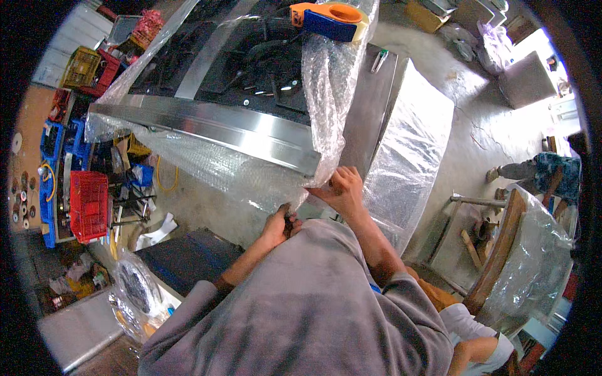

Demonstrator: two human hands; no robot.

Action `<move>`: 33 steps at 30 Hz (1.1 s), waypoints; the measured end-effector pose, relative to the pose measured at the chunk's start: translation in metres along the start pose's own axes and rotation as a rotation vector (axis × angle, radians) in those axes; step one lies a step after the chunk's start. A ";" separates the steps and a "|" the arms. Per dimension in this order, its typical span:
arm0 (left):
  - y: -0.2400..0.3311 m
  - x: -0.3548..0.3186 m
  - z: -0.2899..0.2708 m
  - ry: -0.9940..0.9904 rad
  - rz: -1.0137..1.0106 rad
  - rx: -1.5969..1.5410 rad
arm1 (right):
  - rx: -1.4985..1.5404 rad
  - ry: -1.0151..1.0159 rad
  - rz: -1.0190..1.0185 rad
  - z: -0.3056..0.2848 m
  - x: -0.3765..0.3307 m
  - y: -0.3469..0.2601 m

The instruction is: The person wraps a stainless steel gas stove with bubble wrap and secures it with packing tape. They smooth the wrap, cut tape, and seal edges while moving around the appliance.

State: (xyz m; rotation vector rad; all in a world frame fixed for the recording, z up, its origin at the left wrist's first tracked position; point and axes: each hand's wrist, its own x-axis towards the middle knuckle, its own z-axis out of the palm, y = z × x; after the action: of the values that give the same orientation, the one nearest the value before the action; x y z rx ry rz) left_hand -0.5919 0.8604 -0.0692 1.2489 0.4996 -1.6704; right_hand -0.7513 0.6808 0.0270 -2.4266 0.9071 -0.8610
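Right hand [343, 189]: pinching bubble wrap [219, 166] at the stove's near right corner
Left hand [280, 227]: fingers curled, just nearer; cannot tell its grip
Stove [251, 136]: ahead, partly wrapped
Tape dispenser [327, 26]: far right, atop wrap

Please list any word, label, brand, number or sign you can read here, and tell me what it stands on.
None can be read in this view.
Tape dispenser: small dark marks at its orange left end, too small and blurred to read.
Steel front panel and bubble wrap: no lettering that I can make out.
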 end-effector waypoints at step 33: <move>0.077 -0.096 0.074 -0.087 2.082 2.329 | 0.309 -0.002 0.056 0.032 -0.021 0.009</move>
State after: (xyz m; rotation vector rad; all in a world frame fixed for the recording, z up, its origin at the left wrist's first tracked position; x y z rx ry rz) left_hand -0.5615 0.8106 0.0619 1.4255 -2.5721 0.4358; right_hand -0.7465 0.6937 -0.0100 -2.1278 0.7736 -0.9047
